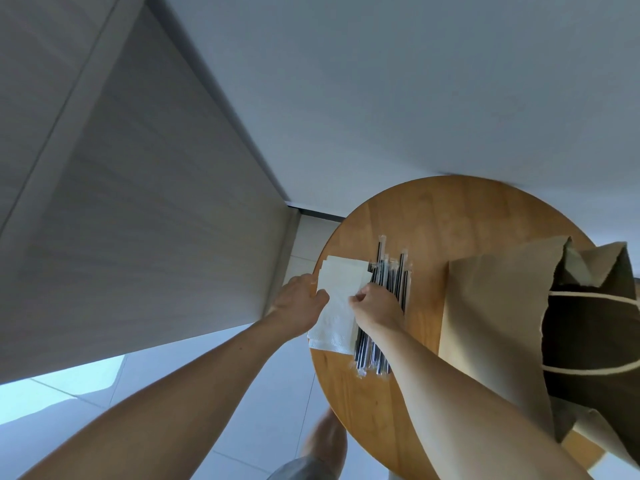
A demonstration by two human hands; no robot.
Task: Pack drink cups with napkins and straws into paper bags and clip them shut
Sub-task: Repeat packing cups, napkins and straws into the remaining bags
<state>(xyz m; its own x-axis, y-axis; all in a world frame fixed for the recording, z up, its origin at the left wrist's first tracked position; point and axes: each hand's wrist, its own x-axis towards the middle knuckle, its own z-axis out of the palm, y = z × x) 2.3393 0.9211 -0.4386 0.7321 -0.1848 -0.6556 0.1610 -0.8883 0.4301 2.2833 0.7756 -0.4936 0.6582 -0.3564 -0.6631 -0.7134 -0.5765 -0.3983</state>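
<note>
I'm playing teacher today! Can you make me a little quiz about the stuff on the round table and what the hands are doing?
1. True or false: the straws lie between the napkins and the paper bags.
2. What does the right hand pinch? A) a straw B) a napkin C) a bag
3. Fill in: the table is made of ____.
Key: 1 true; 2 B; 3 wood.

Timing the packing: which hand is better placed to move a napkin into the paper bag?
The right hand: it pinches the top napkin and is nearer the paper bag; the left hand holds the stack.
</note>
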